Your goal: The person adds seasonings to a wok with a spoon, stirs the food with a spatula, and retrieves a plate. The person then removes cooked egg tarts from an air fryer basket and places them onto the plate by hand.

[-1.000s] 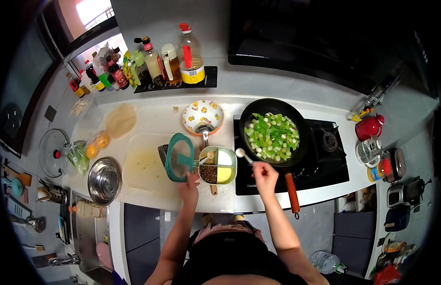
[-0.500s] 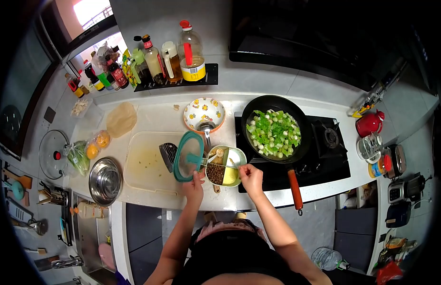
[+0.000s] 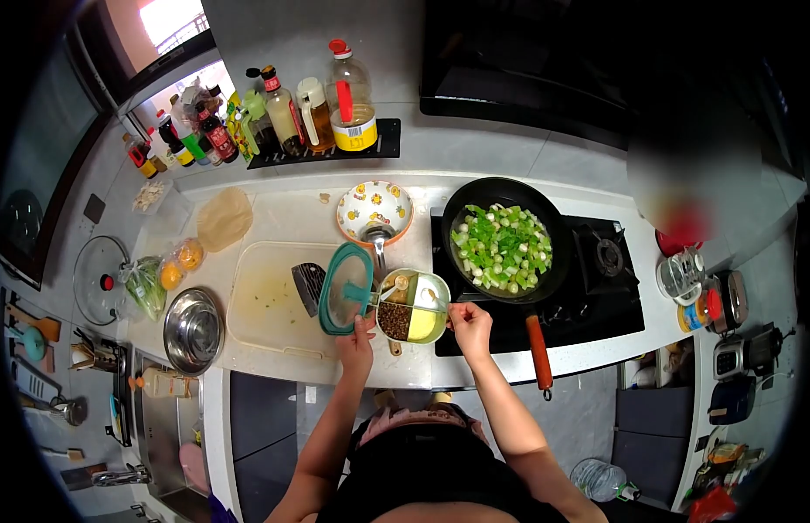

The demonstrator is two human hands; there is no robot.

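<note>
A seasoning box [image 3: 411,336] with several compartments stands at the counter's edge, its teal lid [image 3: 330,325] swung open to the left. Dark peppercorn-like grains fill one compartment, and small spoons [image 3: 394,288] rest in others. My left hand [image 3: 356,344] grips the lid's lower edge beside the box. At the box's right rim my right hand [image 3: 471,329] is closed in a pinch; what it holds, if anything, cannot be made out. Up and to the right, a black frying pan [image 3: 558,209] with chopped green and white vegetables [image 3: 503,248] sits on the stove.
Behind the box stand a patterned bowl [image 3: 349,209] and a ladle [image 3: 380,248]. To the left are a slotted black spatula [image 3: 307,288] on a cutting board [image 3: 265,301] and a steel basin [image 3: 193,331]. The pan's wooden handle [image 3: 538,349] juts past the counter edge.
My right hand has shifted slightly right and down, from over the box's right compartment to its rim. My left hand and the lid are nearly unmoved.
</note>
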